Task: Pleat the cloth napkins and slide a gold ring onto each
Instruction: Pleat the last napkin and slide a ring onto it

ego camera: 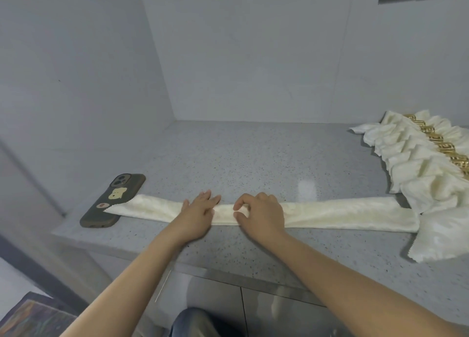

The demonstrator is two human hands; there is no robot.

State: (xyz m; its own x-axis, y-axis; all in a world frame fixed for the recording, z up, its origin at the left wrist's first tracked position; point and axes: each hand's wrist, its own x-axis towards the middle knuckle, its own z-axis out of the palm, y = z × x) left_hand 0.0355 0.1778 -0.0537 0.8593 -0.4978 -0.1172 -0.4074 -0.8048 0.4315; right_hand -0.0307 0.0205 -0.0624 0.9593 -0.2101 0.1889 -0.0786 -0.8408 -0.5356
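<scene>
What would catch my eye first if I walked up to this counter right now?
Probably the long cream napkin folded into a strip along the counter's front, with the left hand flat on it and the right hand pinching its middle. Next, the finished napkins in gold rings far right, and a phone at the left.

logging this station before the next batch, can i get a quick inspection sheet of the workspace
surface: grey speckled counter, bare in the middle
job's things: folded napkin strip along the front edge; finished napkins with gold rings at right
clutter: phone under the strip's left tip
grippers: left hand flat on the strip; right hand pinching it, fingers curled
cables: nothing seen
surroundings: grey walls, cabinet doors below
</scene>
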